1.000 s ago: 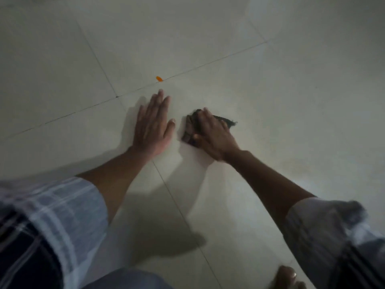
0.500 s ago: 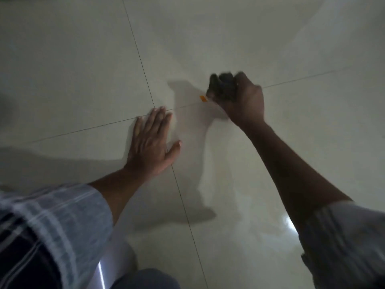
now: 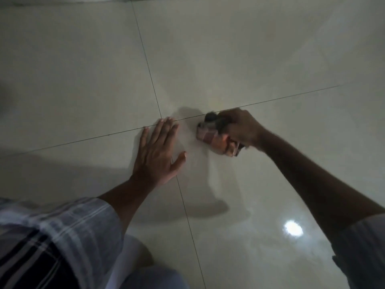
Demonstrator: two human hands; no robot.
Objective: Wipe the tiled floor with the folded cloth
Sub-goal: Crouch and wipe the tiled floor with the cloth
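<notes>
Floor [image 3: 239, 49]: pale glossy tiles, split by thin dark grout lines that cross just beyond the left hand's fingertips; a bright round glare spot [image 3: 293, 228] sits on the tile at lower right.
Left hand [image 3: 158, 155]: flat on the floor, palm down, fingers straight and together, thumb spread to the right; grip wide, holding nothing. The fingertips reach the crosswise grout line.
Right hand [image 3: 241, 128]: fingers curled over the top of the cloth, grip closed on it, pressing it down against the tile just on the near side of the crosswise grout line.
Folded cloth [image 3: 216, 140]: bunched under the right hand, to the right of the left hand and apart from it; reddish-brown and pale stripes show on the near part, a darker part under the fingers. Edges blurred.
Sleeves: left sleeve [image 3: 68, 232] pale with light and dark plaid stripes, ending at the forearm; right sleeve [image 3: 362, 247] greyish, at the lower right edge.
Shadows: dark patches of both arms fall on the tiles near the hands.
Writing or labels: none can be read on the cloth, sleeves or tiles.
</notes>
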